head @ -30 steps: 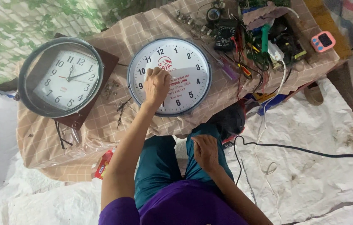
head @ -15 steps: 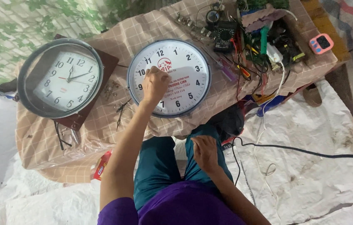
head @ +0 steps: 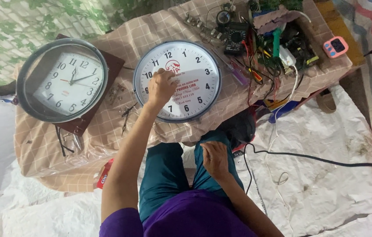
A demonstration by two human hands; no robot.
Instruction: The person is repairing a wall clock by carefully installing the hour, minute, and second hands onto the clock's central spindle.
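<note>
From the head view I see a low worktop [head: 107, 131] draped in a tan checked cloth, with white sheeting [head: 326, 184] over the floor around it and a leaf-patterned wall at the far side. On the worktop's middle lies a round white wall clock [head: 194, 66] with a silver rim, face up, black numerals and a red emblem. My left hand [head: 161, 87] rests on its face, fingers curled down onto the centre; I cannot tell what they pinch. My right hand [head: 215, 159] lies loosely closed on my teal-trousered knee, holding nothing. To the left lies a dark-rimmed clock [head: 63, 79]; to the far right, a clutter of tools and wires [head: 273, 48].
</note>
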